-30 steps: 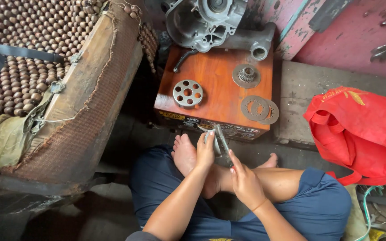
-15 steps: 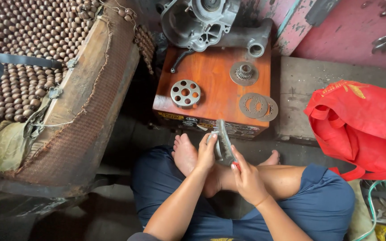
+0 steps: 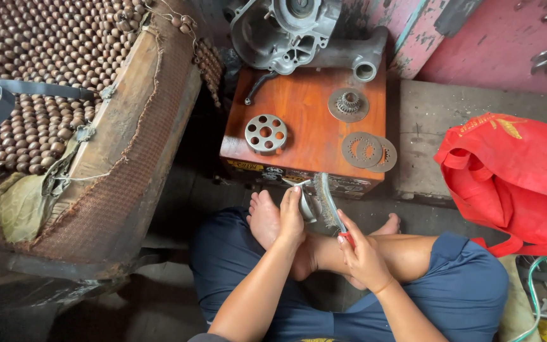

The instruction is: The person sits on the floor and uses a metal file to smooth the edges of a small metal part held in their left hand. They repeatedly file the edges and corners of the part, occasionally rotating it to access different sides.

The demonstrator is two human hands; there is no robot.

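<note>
Both hands stay close: my left hand pinches a small metal part, my right hand grips the wire brush. Brush sits lower against the part than half a second ago.

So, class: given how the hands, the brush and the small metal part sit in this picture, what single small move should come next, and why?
Probably one short stroke of the wire brush along the metal part. The right hand holds the brush by its red handle, with the bristles beside the part. The left hand pinches the part just above the bare foot, so it seems steadied.
</note>
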